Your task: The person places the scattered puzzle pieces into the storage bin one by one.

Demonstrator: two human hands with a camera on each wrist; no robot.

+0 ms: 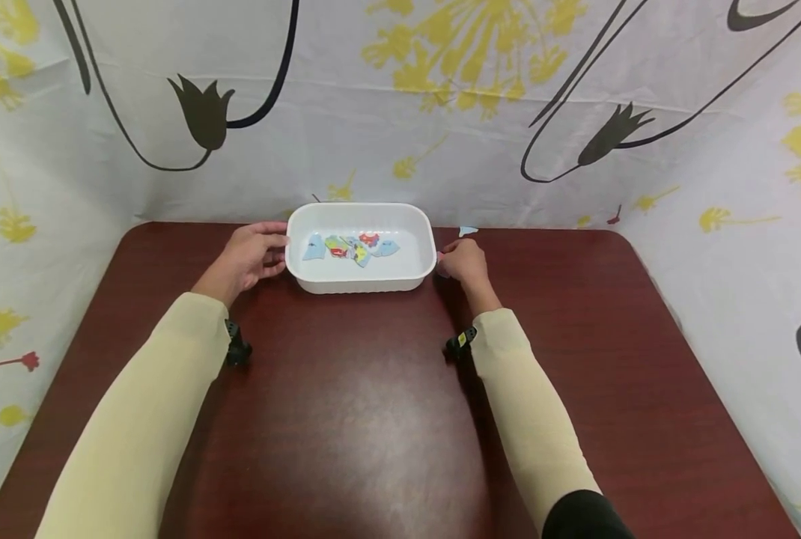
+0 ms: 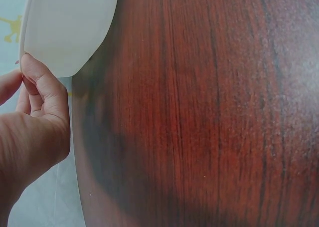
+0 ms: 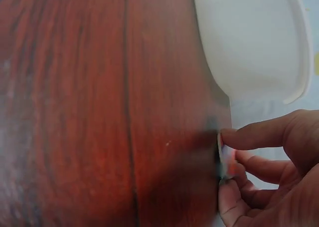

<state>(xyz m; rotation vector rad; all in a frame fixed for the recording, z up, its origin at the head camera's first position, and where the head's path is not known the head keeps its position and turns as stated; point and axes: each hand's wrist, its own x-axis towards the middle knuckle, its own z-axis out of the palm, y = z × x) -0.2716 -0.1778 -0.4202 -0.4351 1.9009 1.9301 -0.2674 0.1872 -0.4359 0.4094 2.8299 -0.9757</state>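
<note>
A white plastic tub (image 1: 360, 286) stands near the table's back edge, with several flat printed puzzle pieces (image 1: 360, 254) lying inside. My left hand (image 1: 252, 254) is at the tub's left end; in the left wrist view its thumb and finger pinch the rim (image 2: 25, 37). Just off the tub's right end, my right hand (image 1: 466, 263) pinches a small colourful puzzle piece (image 3: 228, 159) between thumb and fingers. The hand covers much of that piece. Beyond the right hand, a light blue piece (image 1: 468, 231) lies at the back edge.
The dark red-brown wooden table (image 1: 346, 419) spreads in front of the tub. A white patterned cloth (image 1: 346, 112) hangs behind the table and along both sides. Small black cameras (image 1: 237, 346) are strapped at the wrists.
</note>
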